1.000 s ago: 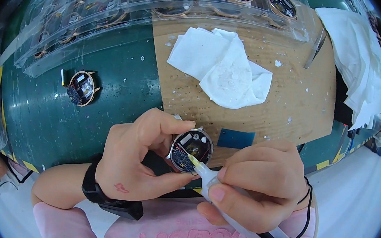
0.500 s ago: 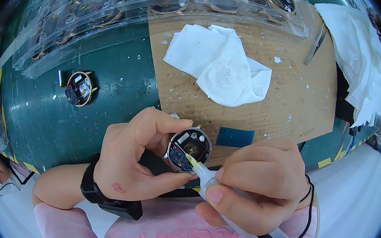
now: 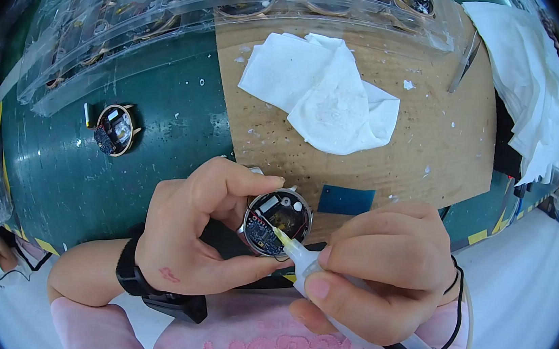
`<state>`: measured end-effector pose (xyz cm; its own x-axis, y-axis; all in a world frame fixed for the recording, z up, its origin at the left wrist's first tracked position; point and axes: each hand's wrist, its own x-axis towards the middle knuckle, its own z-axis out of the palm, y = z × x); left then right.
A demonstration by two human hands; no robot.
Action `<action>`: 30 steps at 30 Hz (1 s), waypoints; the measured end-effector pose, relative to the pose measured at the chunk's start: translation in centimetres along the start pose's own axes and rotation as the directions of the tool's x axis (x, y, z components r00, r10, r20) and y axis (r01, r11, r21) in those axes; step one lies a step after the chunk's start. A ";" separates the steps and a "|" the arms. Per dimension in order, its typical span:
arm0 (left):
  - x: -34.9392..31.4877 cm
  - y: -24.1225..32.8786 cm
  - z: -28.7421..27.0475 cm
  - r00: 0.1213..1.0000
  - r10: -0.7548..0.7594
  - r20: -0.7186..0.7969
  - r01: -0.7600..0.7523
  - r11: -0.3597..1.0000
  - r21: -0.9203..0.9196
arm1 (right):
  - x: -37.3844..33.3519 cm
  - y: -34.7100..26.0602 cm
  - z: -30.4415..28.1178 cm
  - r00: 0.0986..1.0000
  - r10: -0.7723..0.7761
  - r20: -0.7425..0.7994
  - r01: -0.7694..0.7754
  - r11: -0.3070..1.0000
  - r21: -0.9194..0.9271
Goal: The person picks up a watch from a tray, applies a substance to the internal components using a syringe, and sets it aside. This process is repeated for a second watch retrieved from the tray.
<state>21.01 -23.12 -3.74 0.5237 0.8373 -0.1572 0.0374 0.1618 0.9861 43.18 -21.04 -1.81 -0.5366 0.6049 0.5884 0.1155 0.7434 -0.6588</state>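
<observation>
While half-open left hand (image 3: pixel 185 231) pinches watch case (image 3: pixel 287 215) at tabletop's (image 3: pixel 180 144) near edge, right hand (image 3: pixel 386 271), closed round syringe (image 3: pixel 306 260), apparently doses circuit board (image 3: pixel 261 234); next move calls for steady nozzle (image 3: pixel 285 240).

the right hand (image 3: pixel 385 271) hides part of the syringe (image 3: pixel 306 260), and the top edge crops a clear tray (image 3: pixel 287 5).

Here's the green table (image 3: pixel 61 179), flecked with white bits, and an open watch (image 3: pixel 118 131) lies on it, well out to the left of the left fingers (image 3: pixel 251 181); ahead of the right fingers (image 3: pixel 374 242) spreads a brown cardboard sheet (image 3: pixel 445 158), carrying a small blue rectangle (image 3: pixel 347 201) just beyond them, a crumpled white cloth (image 3: pixel 319 90) farther off, clear plastic trays (image 3: pixel 100 64) farther out still
</observation>
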 end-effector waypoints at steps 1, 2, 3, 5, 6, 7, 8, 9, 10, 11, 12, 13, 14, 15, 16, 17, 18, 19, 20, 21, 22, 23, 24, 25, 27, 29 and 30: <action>0.0 -0.1 0.1 0.999 0.038 -0.007 -0.039 0.998 -0.057 | 0.0 0.0 -0.1 1.000 0.010 0.005 -0.010 1.000 0.013; 0.0 -0.1 0.0 0.999 0.037 -0.007 -0.038 0.998 -0.056 | 0.0 0.0 -0.1 1.000 0.021 0.011 -0.021 0.999 0.027; -0.1 -0.2 0.0 1.000 0.028 -0.004 -0.028 0.998 -0.051 | 0.0 0.0 -0.1 1.000 0.020 0.011 -0.021 0.999 0.029; -0.2 -0.2 -0.2 1.000 0.008 0.000 -0.008 0.999 -0.038 | 0.1 0.1 -0.2 1.000 0.018 0.026 -0.019 0.999 0.040; -0.2 -0.3 -0.1 1.000 0.010 0.002 -0.009 0.999 -0.039 | 0.1 0.1 -0.3 0.999 0.020 0.033 -0.021 0.999 0.040; 0.0 -0.5 0.1 0.999 0.046 -0.028 -0.047 0.998 -0.037 | 0.1 0.1 -0.4 0.999 0.021 0.034 -0.022 0.999 0.039; 0.1 -0.6 0.3 0.995 0.083 -0.057 -0.085 0.996 -0.033 | 0.1 0.1 -0.4 0.999 0.020 0.032 -0.021 0.999 0.034; 0.2 -0.7 0.5 0.989 0.119 -0.087 -0.122 0.992 -0.028 | 0.1 0.1 -0.4 0.999 0.018 0.030 -0.019 0.999 0.029; 0.2 -0.8 0.5 0.989 0.120 -0.087 -0.123 0.992 -0.029 | 0.1 0.1 -0.5 0.999 0.017 0.028 -0.018 1.000 0.024; 0.2 -0.9 0.6 0.988 0.124 -0.092 -0.128 0.991 -0.044 | 0.1 0.2 -0.5 0.999 0.017 0.028 -0.018 1.000 0.026; 0.2 -1.0 0.6 0.987 0.128 -0.098 -0.134 0.989 -0.060 | 0.1 0.2 -0.5 0.999 0.014 0.031 -0.015 0.999 0.031; 0.2 -1.0 0.6 0.986 0.132 -0.103 -0.140 0.987 -0.075 | 0.1 0.3 -0.5 0.999 0.010 0.034 -0.011 0.999 0.035; 0.2 -1.0 0.5 0.986 0.131 -0.104 -0.139 0.987 -0.074 | 0.1 0.3 -0.6 0.999 0.006 0.037 -0.008 0.999 0.039; 0.1 -0.9 0.3 0.989 0.119 -0.083 -0.125 0.989 -0.073 | 0.1 0.3 -0.6 0.999 0.006 0.037 -0.007 0.999 0.041; 0.1 -0.8 0.1 0.992 0.107 -0.062 -0.111 0.991 -0.071 | 0.1 0.2 -0.7 0.999 0.021 0.040 -0.023 0.998 0.054; 0.1 -0.7 0.0 0.995 0.096 -0.039 -0.099 0.993 -0.070 | 0.2 0.1 -0.8 0.998 0.036 0.045 -0.039 0.997 0.064; 0.1 -0.7 0.1 0.994 0.098 -0.039 -0.100 0.992 -0.071 | 0.2 0.1 -1.0 0.997 0.051 0.050 -0.055 0.996 0.075; 0.1 -0.7 0.2 0.994 0.099 -0.042 -0.103 0.989 -0.105 | 0.3 0.0 -1.1 0.997 0.051 0.050 -0.055 0.996 0.074; 0.2 -0.7 0.3 0.994 0.100 -0.045 -0.106 0.985 -0.138 | 0.4 -0.1 -1.2 0.996 0.064 0.055 -0.068 0.994 0.081; 0.2 -0.7 0.3 0.994 0.100 -0.049 -0.107 0.980 -0.170 | 0.4 -0.1 -1.3 0.995 0.075 0.059 -0.080 0.993 0.090; 0.1 -0.7 0.2 0.994 0.099 -0.050 -0.107 0.980 -0.169 | 0.3 0.0 -1.3 0.994 0.087 0.063 -0.093 0.991 0.099; 0.1 -0.6 0.0 0.996 0.086 -0.028 -0.090 0.979 -0.184 | 0.3 0.0 -1.3 0.994 0.086 0.063 -0.092 0.991 0.102; 0.0 -0.6 -0.2 0.997 0.072 -0.006 -0.072 0.977 -0.199 | 0.3 0.2 -1.3 0.995 0.078 0.059 -0.084 0.991 0.105; 0.0 -0.5 -0.3 0.998 0.058 0.015 -0.053 0.975 -0.214 | 0.2 0.3 -1.3 0.996 0.071 0.056 -0.077 0.991 0.109; 0.0 -0.7 -0.3 0.997 0.080 0.017 -0.074 0.973 -0.217 | 0.2 0.3 -1.4 0.996 0.065 0.055 -0.070 0.992 0.105; 0.1 -0.8 -0.2 0.993 0.117 0.019 -0.110 0.969 -0.219 | 0.2 0.2 -1.4 0.997 0.060 0.049 -0.064 0.994 0.092; 0.1 -0.7 -0.3 0.993 0.118 0.019 -0.111 0.969 -0.221 | 0.2 0.2 -1.5 0.997 0.058 0.046 -0.061 0.994 0.085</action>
<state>20.76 -23.02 -4.49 0.5401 0.8407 -0.0384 -0.2099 0.1787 0.9612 44.33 -20.37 -1.11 -0.5668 0.6330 0.5273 0.0765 0.6777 -0.7313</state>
